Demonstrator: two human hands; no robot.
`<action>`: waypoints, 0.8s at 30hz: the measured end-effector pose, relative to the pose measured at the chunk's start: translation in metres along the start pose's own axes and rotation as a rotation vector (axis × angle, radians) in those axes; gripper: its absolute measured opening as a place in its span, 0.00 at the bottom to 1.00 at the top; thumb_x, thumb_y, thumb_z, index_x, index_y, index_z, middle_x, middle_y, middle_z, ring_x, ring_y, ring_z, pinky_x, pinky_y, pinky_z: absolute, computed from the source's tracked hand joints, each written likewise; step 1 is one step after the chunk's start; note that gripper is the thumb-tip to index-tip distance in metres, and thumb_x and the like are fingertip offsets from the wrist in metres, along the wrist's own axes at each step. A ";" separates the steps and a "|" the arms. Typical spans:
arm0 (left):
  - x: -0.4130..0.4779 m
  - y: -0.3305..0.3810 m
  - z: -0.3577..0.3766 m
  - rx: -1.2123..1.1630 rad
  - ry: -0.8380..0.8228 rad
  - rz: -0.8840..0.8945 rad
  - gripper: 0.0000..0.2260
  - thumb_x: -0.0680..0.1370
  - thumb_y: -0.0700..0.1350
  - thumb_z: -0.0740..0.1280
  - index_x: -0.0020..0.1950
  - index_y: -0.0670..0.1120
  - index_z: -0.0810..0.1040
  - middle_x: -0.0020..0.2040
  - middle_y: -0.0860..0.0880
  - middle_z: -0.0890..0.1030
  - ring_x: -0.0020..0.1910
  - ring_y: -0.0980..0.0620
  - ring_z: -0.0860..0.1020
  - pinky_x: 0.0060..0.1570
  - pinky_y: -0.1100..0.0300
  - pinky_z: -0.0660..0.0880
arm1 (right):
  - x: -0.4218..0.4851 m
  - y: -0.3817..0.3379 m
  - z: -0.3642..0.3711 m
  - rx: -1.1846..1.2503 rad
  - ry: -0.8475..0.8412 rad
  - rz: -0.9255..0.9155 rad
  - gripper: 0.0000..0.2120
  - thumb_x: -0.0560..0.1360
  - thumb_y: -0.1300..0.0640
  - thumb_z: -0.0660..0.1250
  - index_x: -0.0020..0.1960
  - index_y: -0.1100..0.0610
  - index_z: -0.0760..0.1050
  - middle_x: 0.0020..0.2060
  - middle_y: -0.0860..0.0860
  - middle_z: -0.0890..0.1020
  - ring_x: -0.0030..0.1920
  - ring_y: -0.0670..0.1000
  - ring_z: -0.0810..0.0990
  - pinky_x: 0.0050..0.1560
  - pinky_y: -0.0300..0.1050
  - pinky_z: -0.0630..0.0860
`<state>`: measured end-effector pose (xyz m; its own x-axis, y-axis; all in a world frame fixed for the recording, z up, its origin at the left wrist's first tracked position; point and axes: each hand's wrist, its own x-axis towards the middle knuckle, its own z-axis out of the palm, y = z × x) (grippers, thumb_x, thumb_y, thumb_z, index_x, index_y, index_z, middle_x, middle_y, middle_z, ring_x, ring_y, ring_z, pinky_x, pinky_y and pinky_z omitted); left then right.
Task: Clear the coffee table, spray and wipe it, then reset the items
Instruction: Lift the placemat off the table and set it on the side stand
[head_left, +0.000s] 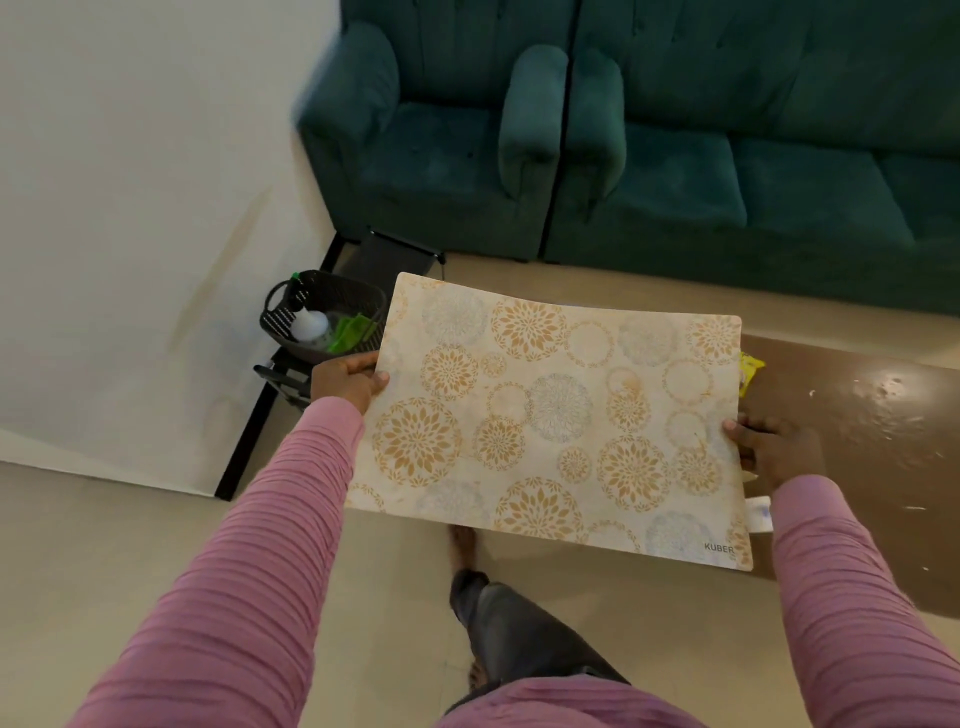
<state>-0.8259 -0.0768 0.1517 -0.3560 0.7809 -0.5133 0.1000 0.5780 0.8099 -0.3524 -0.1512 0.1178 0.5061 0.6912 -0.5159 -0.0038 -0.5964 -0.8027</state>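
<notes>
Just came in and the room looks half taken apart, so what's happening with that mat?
A person in pink sleeves holds a floral placemat by its short edges, left hand on one and right hand on the other, lifted partly over the brown coffee table. The tabletop shows smears and white specks. A yellow item peeks out behind the mat. A dark basket with a spray bottle sits by the wall.

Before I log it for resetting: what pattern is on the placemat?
Cream placemat with tan and pale grey-blue floral medallions; head view.
</notes>
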 end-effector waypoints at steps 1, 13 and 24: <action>0.012 0.006 -0.005 0.021 0.006 0.005 0.14 0.76 0.34 0.69 0.61 0.43 0.80 0.53 0.46 0.82 0.44 0.50 0.80 0.51 0.58 0.75 | 0.007 -0.003 0.013 -0.001 0.003 0.002 0.07 0.72 0.63 0.72 0.49 0.58 0.79 0.44 0.58 0.82 0.40 0.57 0.80 0.41 0.53 0.82; 0.149 0.084 -0.064 0.168 0.093 -0.015 0.15 0.73 0.37 0.73 0.59 0.45 0.82 0.56 0.45 0.83 0.52 0.46 0.81 0.61 0.51 0.76 | 0.061 -0.079 0.160 -0.041 -0.031 0.073 0.13 0.72 0.65 0.70 0.57 0.64 0.77 0.41 0.58 0.81 0.31 0.53 0.80 0.24 0.36 0.77; 0.270 0.141 -0.105 0.187 0.114 0.022 0.13 0.74 0.36 0.73 0.57 0.44 0.82 0.49 0.47 0.83 0.37 0.57 0.78 0.42 0.65 0.73 | 0.083 -0.155 0.273 0.008 -0.029 0.098 0.07 0.73 0.65 0.70 0.50 0.60 0.77 0.40 0.56 0.81 0.32 0.51 0.81 0.28 0.39 0.80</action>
<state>-1.0057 0.1907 0.1570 -0.4538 0.7679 -0.4521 0.2757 0.6035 0.7482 -0.5452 0.1098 0.1175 0.4782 0.6407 -0.6006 -0.0589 -0.6590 -0.7499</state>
